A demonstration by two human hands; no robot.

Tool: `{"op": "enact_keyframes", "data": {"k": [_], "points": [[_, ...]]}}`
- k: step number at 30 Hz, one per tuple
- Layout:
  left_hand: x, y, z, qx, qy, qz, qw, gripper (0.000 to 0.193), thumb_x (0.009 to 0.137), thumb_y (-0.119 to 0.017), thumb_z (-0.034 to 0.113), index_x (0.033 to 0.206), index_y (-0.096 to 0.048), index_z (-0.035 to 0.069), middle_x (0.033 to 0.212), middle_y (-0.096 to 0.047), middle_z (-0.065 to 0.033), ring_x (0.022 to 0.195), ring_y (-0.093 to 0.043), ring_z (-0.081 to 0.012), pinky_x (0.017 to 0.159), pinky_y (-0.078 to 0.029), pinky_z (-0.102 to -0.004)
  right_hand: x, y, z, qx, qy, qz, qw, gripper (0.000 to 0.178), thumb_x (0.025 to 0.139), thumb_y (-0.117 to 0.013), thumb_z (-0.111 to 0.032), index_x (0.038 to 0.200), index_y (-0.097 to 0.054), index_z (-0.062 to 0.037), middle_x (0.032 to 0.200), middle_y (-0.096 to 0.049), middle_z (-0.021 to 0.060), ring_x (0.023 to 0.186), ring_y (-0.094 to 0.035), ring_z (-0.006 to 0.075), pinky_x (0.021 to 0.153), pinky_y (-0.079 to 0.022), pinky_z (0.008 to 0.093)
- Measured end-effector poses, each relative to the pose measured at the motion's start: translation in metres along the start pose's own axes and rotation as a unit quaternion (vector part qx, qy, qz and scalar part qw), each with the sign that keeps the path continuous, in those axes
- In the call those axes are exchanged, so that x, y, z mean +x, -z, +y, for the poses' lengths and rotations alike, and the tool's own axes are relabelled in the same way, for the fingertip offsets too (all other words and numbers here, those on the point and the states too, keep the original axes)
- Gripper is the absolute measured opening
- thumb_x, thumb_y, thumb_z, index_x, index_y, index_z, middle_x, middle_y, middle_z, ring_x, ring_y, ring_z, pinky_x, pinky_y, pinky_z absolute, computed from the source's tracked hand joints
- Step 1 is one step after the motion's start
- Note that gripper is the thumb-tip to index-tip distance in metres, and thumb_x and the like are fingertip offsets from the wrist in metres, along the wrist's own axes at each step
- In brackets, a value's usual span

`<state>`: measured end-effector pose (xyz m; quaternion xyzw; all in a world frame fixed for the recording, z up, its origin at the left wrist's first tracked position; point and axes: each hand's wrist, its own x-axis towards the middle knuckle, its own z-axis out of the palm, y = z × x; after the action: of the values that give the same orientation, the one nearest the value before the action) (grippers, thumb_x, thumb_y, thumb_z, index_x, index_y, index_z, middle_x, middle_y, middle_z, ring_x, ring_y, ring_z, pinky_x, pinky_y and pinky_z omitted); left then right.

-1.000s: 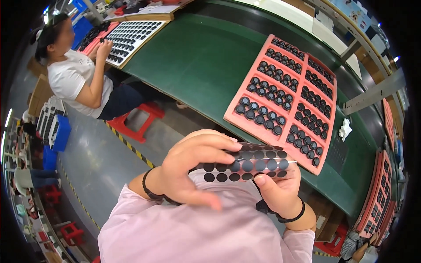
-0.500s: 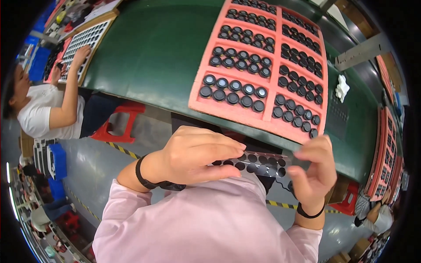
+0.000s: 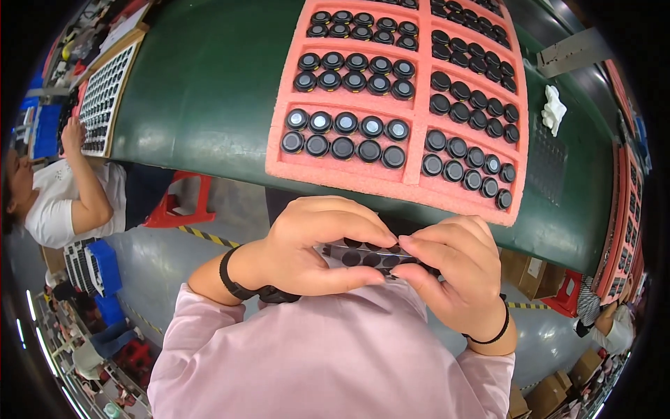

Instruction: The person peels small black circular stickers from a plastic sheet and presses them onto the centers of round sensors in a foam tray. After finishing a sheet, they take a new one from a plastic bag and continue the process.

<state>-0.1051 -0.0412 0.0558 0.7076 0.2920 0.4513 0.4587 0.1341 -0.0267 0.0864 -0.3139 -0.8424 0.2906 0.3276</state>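
Observation:
Close to my chest, off the table's near edge, is a clear strip with rows of black round stickers (image 3: 351,259). My left hand (image 3: 317,244) grips it between thumb and fingers, covering its left part. My right hand (image 3: 457,269) is closed on the strip's right part, thumb below and fingertips above, close to the left fingertips. Whether a single sticker is between the right fingers is hidden. Just beyond my hands a pink foam tray (image 3: 321,179) holds rows of round black caps (image 3: 343,149), several with pale grey tops.
The tray rests on a green table (image 3: 202,91). A white crumpled tissue (image 3: 553,110) lies to its right. At the left a co-worker (image 3: 63,199) sits by a white tray of small parts (image 3: 105,98). More pink trays (image 3: 621,230) stand at the far right.
My right hand has moved left from beside the strip's right end and closed on it. The strip has shifted left. The view has turned slightly, and the co-worker's arm has moved.

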Motion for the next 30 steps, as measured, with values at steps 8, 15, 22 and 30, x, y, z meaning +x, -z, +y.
{"op": "enact_keyframes", "data": {"k": [8, 15, 22, 30], "points": [[0.011, -0.002, 0.002, -0.015, -0.006, 0.021, 1.0, 0.029, 0.078, -0.082, 0.004, 0.103, -0.071, -0.005, 0.097, -0.074, -0.0172, 0.085, -0.072, -0.0291, 0.074, -0.057, -0.0368, 0.009, 0.004, 0.003, -0.014, 0.018, 0.03, 0.999, 0.032, 0.071, -0.086, -0.014, 0.097, -0.073, -0.0029, 0.087, -0.071, 0.007, 0.073, -0.062, 0.0236, 0.067, -0.043, 0.0348], [0.027, 0.004, 0.01, -0.017, -0.074, 0.032, 0.997, 0.027, 0.079, -0.083, 0.005, 0.101, -0.071, -0.004, 0.098, -0.073, -0.0165, 0.087, -0.071, -0.0294, 0.075, -0.057, -0.0376, 0.025, 0.017, -0.005, -0.031, 0.059, 0.055, 0.996, 0.031, 0.066, -0.086, -0.013, 0.093, -0.075, -0.004, 0.089, -0.072, 0.0049, 0.074, -0.063, 0.0212, 0.066, -0.041, 0.0323], [0.022, 0.0, -0.002, -0.045, -0.039, 0.035, 0.998, 0.028, 0.077, -0.085, 0.003, 0.101, -0.071, -0.003, 0.098, -0.073, -0.0158, 0.089, -0.071, -0.0289, 0.078, -0.058, -0.0382, 0.018, 0.009, 0.002, -0.031, 0.044, 0.054, 0.997, 0.03, 0.066, -0.086, -0.012, 0.092, -0.075, -0.0039, 0.089, -0.072, 0.0047, 0.075, -0.063, 0.0216, 0.067, -0.041, 0.0325], [0.021, 0.001, -0.01, -0.039, -0.026, 0.015, 0.999, 0.022, 0.078, -0.083, -0.001, 0.097, -0.073, -0.003, 0.097, -0.073, -0.0158, 0.088, -0.071, -0.0291, 0.081, -0.06, -0.0394, 0.011, 0.0, 0.011, -0.03, 0.036, 0.061, 0.997, 0.029, 0.066, -0.085, -0.011, 0.093, -0.075, -0.0043, 0.089, -0.072, 0.0044, 0.075, -0.062, 0.0215, 0.067, -0.041, 0.0327]]}}
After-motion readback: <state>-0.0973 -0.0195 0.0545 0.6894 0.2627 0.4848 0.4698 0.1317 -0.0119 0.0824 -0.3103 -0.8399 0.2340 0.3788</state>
